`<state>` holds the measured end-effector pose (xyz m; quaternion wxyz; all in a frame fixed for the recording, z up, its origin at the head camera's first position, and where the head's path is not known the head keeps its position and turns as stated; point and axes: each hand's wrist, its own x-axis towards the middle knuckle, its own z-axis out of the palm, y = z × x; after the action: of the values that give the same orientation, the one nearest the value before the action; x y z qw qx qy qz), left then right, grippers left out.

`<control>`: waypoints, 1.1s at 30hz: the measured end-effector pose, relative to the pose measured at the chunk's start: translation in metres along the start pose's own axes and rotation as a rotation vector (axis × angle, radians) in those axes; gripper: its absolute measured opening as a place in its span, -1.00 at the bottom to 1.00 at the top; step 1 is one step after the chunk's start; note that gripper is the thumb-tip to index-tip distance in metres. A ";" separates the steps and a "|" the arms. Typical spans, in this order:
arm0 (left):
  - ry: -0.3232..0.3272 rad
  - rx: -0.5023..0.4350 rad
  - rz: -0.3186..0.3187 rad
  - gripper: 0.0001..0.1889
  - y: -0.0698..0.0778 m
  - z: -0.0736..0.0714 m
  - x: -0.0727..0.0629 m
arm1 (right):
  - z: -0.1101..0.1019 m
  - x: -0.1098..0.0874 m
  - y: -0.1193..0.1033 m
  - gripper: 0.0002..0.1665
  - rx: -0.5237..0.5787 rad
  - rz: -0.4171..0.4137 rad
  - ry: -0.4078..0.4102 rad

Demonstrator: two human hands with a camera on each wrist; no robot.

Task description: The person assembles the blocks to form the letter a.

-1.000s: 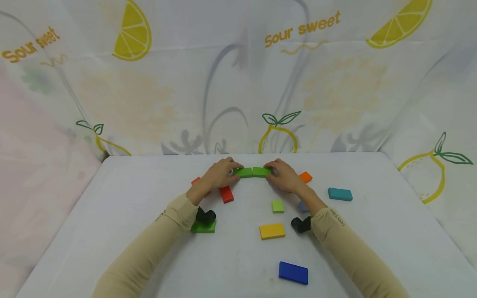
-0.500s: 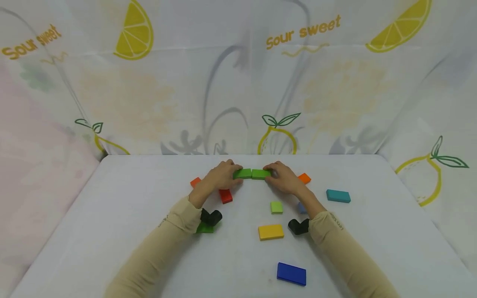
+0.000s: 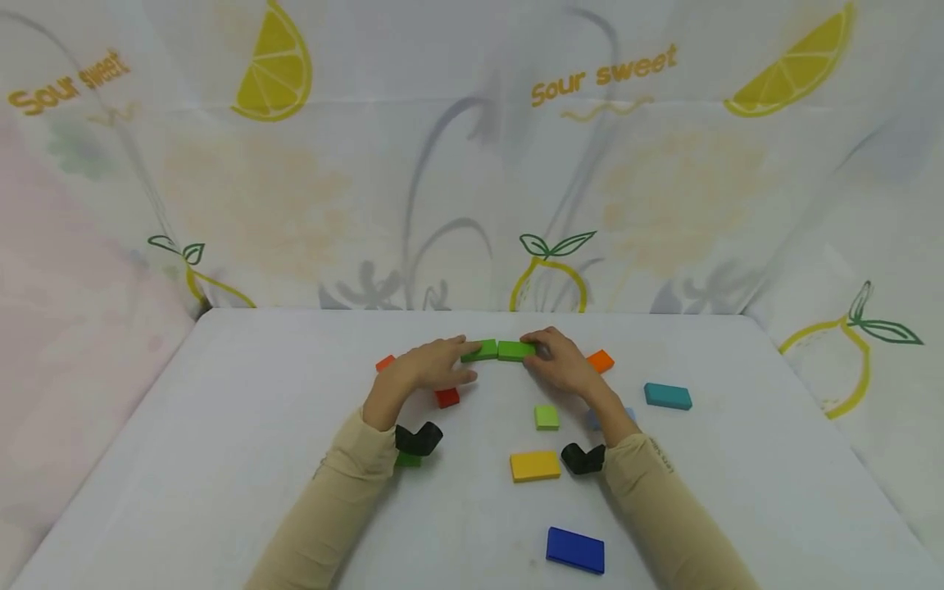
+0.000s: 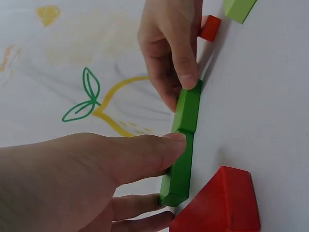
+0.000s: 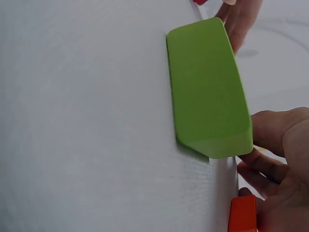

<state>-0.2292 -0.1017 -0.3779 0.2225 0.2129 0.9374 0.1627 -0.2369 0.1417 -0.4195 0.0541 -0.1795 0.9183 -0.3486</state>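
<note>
Two green blocks lie end to end at the far side of the table. My right hand (image 3: pixel 564 360) pinches the right green block (image 3: pixel 514 351) at its outer end, with thumb and fingers on either side. Beside the left green block (image 3: pixel 483 351), my left hand (image 3: pixel 435 365) has its fingers extended and its thumb lifted away from the front face. In the left wrist view the left thumb (image 4: pixel 159 150) passes in front of the left green block (image 4: pixel 176 179). The right wrist view shows the right hand (image 5: pixel 285 159) behind a lime block (image 5: pixel 207 87), which hides the green blocks.
Near the left hand lie a red block (image 3: pixel 447 397) and an orange-red one (image 3: pixel 385 363). An orange block (image 3: pixel 601 361), light blue block (image 3: pixel 627 417) and teal block (image 3: pixel 668 397) are on the right. Yellow (image 3: pixel 535 466) and dark blue (image 3: pixel 575 550) blocks lie nearer. A patterned cloth stands behind.
My left thumb has come away from the left green block and the left hand has spread and lowered slightly. The right hand keeps its hold. The head view has tilted up a little.
</note>
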 end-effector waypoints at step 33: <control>0.160 0.034 0.050 -0.59 -0.001 0.007 0.004 | -0.006 -0.005 0.000 -0.50 0.020 -0.019 0.033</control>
<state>-0.2291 -0.0996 -0.3859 0.1390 0.2262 0.9492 0.1687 -0.2332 0.1474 -0.4150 0.0376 -0.1819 0.9139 -0.3610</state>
